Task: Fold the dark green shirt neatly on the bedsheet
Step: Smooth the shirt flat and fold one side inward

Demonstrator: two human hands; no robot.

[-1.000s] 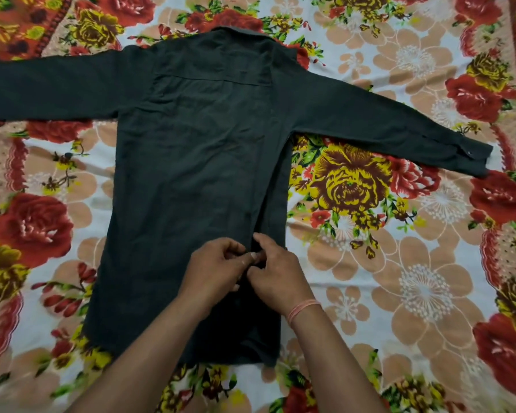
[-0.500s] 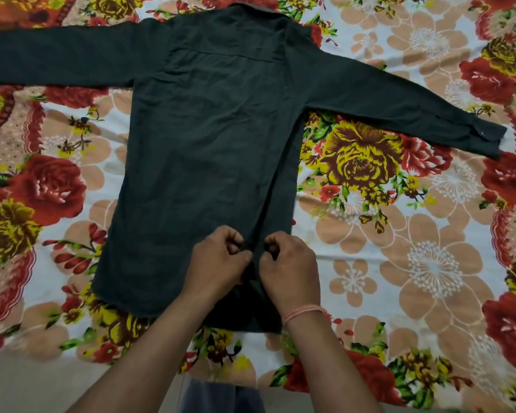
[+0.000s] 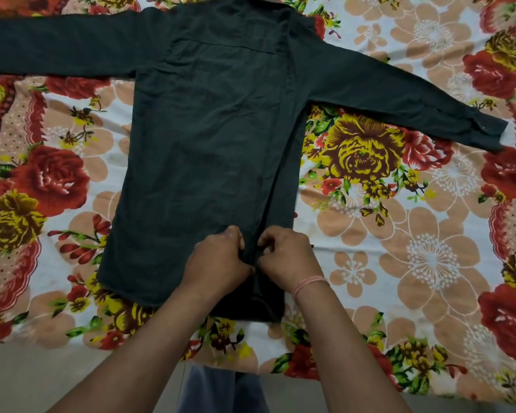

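Note:
The dark green shirt (image 3: 209, 138) lies flat on the flowered bedsheet (image 3: 399, 234), collar at the far end and both long sleeves stretched out to the sides. My left hand (image 3: 218, 260) and my right hand (image 3: 286, 257) sit side by side on the front placket near the hem, right of the shirt's middle. Both pinch the cloth of that placket between thumb and fingers. The fingertips are curled under, so the exact spot they grip is hidden. A pink thread band circles my right wrist.
The bedsheet's near edge (image 3: 72, 344) ends at a plain grey floor (image 3: 42, 383). Blue-grey trouser cloth (image 3: 221, 389) shows between my forearms. The right sleeve cuff (image 3: 486, 129) reaches towards the sheet's right side.
The view has shifted so the shirt sits higher in frame and the floor shows. My hands have slid a little further down the placket towards the hem, still pinching it.

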